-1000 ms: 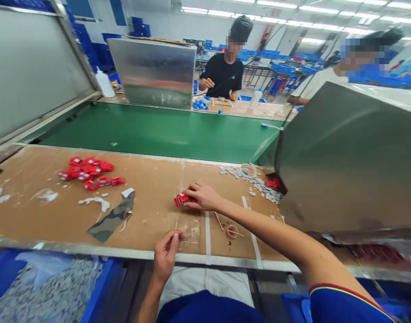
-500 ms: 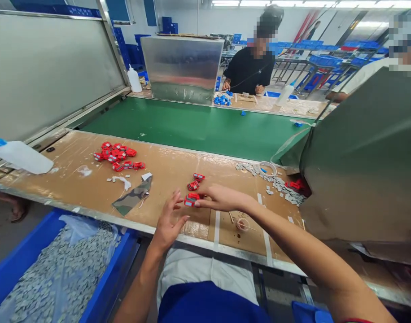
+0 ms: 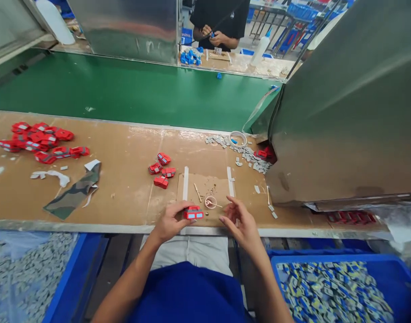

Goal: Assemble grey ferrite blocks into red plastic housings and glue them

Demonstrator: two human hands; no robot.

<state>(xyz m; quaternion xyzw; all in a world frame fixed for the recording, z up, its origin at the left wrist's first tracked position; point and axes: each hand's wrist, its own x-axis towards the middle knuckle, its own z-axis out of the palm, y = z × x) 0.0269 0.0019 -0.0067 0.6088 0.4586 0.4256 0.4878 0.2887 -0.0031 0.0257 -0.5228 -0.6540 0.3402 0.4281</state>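
Note:
My left hand [image 3: 172, 220] pinches a red toy car body [image 3: 194, 213] with pale windows by its left end, close to the table's front edge. My right hand [image 3: 241, 222] is open, thumb and forefinger apart, by the free end of a thin stick [image 3: 217, 205]. That stick leans out of a small round cup [image 3: 210, 202]; whether a fingertip touches it I cannot tell. Beyond my left hand lie several more red car bodies [image 3: 161, 181] in a loose group. A second short stick [image 3: 197, 192] rests on the cardboard patch between white tape strips.
A bigger pile of red car bodies [image 3: 37, 137] lies left, near a camouflage cloth [image 3: 76, 190]. Grey pieces [image 3: 252, 157] and a tape roll [image 3: 238, 139] are at right. Beyond the green belt [image 3: 134, 94], a co-worker [image 3: 219, 27] handles a blue piece. Blue bins [image 3: 326, 259] stand below.
The view has tilted down and turned right. My left hand, open before, now holds a red car body. My right hand has left the car bodies and moved right, beside the cup.

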